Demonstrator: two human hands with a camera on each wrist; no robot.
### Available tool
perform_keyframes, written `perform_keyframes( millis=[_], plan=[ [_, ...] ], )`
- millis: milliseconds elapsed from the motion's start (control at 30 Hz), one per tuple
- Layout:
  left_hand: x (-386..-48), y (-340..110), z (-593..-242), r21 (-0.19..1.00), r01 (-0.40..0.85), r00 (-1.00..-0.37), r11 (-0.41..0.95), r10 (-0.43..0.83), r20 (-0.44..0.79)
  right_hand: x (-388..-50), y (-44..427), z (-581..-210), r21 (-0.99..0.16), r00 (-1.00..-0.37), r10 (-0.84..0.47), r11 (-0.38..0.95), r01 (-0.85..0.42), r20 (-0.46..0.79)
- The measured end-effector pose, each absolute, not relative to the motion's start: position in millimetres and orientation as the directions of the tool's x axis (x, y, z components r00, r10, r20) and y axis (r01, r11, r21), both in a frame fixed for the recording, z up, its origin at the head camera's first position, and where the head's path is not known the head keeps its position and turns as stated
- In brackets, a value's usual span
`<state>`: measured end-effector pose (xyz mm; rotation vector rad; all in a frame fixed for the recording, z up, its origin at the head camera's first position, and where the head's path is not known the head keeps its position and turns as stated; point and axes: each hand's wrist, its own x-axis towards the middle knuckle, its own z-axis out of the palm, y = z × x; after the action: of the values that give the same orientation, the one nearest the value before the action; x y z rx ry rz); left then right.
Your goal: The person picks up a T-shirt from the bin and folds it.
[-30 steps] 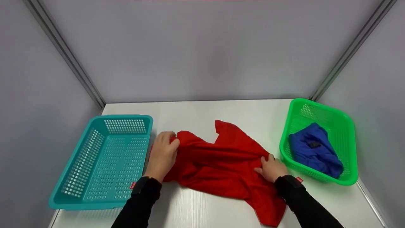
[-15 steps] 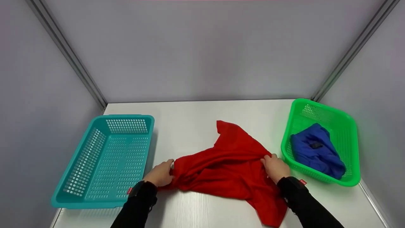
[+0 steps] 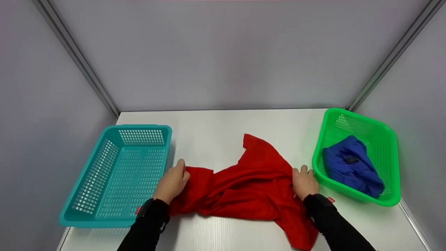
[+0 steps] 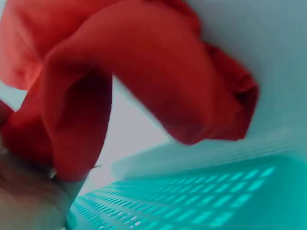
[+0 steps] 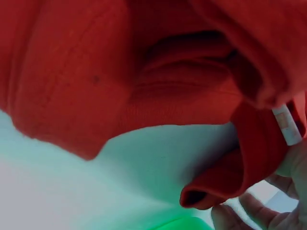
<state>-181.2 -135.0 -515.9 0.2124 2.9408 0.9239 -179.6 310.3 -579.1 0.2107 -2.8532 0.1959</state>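
Beside the perforated teal plastic basket [image 3: 132, 174], your left hand [image 3: 170, 183] pinches one end of the crumpled red fabric garment [image 3: 251, 191] lying across the white counter [image 3: 205, 139]. Your right hand [image 3: 305, 182] seems to pinch its right edge in a similarly narrow grip, near the bright green plastic basket [image 3: 381, 157] holding a bundled blue cloth [image 3: 353, 170]. You appear to be straightening the garment; the next move likely calls for smoothing its creases.

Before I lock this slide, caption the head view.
Two hands on a red cloth, between a teal basket at left and a green basket holding blue cloth at right.
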Motion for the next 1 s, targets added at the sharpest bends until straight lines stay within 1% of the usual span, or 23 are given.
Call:
perform_keyframes(
  millis=[67, 133, 233, 300, 433, 500, 600, 700, 800, 900, 967, 1000],
  plan=[
    [-186.3, -135.4, -509.8, 0.587, 0.134, -0.99, 0.798, 0.137, 0.038, -180.1, 311.0, -581.2, -0.116, -0.945, -0.131, 0.978, -0.173, 0.301],
    [-190.8, -136.8, -502.6, 0.597, 0.133, -0.99, 0.792, 0.136, 0.039, -181.6, 311.7, -581.8, -0.16, -0.939, -0.128, 0.969, -0.186, 0.32],
    [-197.6, -140.8, -490.6, 0.56, 0.151, -0.989, 0.815, 0.124, 0.087, -187.0, 311.3, -575.5, -0.255, -0.931, -0.099, 0.947, -0.197, 0.35],
    [-201.1, -144.7, -480.6, 0.514, 0.145, -0.987, 0.845, 0.083, 0.141, -192.7, 310.0, -565.1, -0.321, -0.929, -0.067, 0.927, -0.193, 0.364],
    [-209.5, -153.0, -461.6, 0.453, 0.127, -0.953, 0.882, -0.018, 0.303, -206.2, 307.5, -537.6, -0.379, -0.906, -0.018, 0.904, -0.196, 0.423],
    [-214.5, -156.2, -453.3, 0.426, 0.115, -0.936, 0.898, -0.045, 0.348, -212.9, 308.1, -525.3, -0.396, -0.894, 0.007, 0.898, -0.19, 0.447],
    [-221.8, -159.3, -444.2, 0.396, 0.099, -0.922, 0.913, -0.065, 0.381, -221.3, 311.7, -510.9, -0.408, -0.88, 0.041, 0.896, -0.177, 0.473],
    [-228.4, -161.1, -438.8, 0.379, 0.077, -0.899, 0.922, -0.1, 0.426, -228.4, 317.2, -501.1, -0.396, -0.87, 0.049, 0.902, -0.172, 0.491],
    [-235.9, -162.3, -435.5, 0.343, 0.045, -0.849, 0.938, -0.145, 0.508, -235.3, 321.5, -495.3, -0.318, -0.843, 0.022, 0.931, -0.178, 0.537],
    [-242.4, -161.7, -431.8, 0.293, 0.02, -0.804, 0.956, -0.159, 0.572, -240.7, 323.1, -491.2, -0.225, -0.817, 0.0, 0.961, -0.159, 0.576],
    [-244.9, -159.9, -428.7, 0.267, 0.011, -0.802, 0.964, -0.151, 0.578, -242.8, 322.8, -488.0, -0.19, -0.812, -0.004, 0.971, -0.142, 0.584],
    [-245.7, -158.8, -427.1, 0.269, 0.008, -0.809, 0.963, -0.152, 0.567, -243.0, 321.7, -486.1, -0.197, -0.818, 0.01, 0.972, -0.127, 0.575]
  ],
)
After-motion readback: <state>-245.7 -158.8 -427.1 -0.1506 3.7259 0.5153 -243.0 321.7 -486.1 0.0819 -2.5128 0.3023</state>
